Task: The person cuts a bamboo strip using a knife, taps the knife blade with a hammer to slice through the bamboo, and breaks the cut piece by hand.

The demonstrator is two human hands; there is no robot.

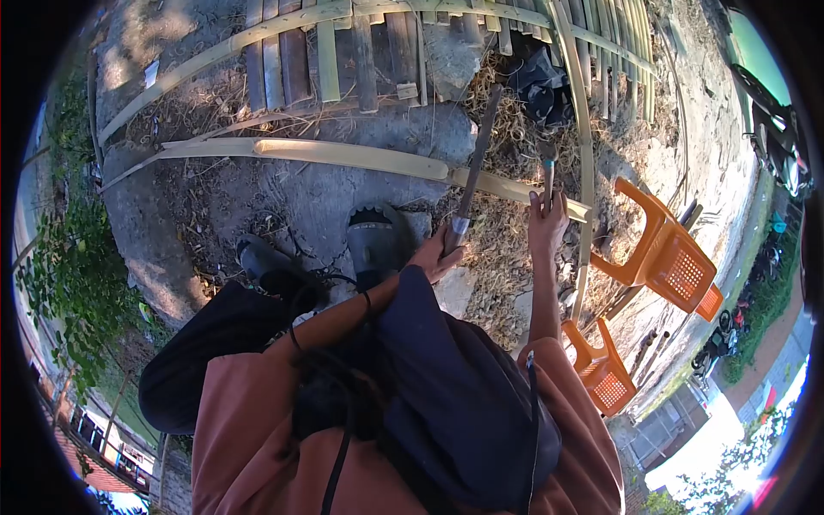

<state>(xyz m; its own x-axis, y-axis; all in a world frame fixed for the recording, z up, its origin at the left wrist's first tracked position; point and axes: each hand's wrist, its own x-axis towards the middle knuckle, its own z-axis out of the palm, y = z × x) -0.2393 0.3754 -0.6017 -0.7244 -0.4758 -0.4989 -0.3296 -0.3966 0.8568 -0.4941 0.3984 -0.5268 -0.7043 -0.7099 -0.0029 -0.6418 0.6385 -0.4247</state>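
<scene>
My left hand (436,258) is closed around the handle of a machete (481,154), whose long dark blade points up and away, passing across a split bamboo strip (352,156). My right hand (547,225) grips a short hand tool (548,176) with a slim shaft and a small greyish head; its exact kind is unclear. That fist is over the right end of the bamboo strip; I cannot tell whether it touches it. The strip lies roughly crosswise in front of my boots (375,240). Dark cloth (455,386) covers my lap.
Bamboo slats (329,60) are laid side by side at the top, crossed by long strips. A black plastic bag (542,86) sits among shavings. Two orange plastic chairs (678,266) stand at the right. A long upright bamboo piece (586,146) runs beside my right hand.
</scene>
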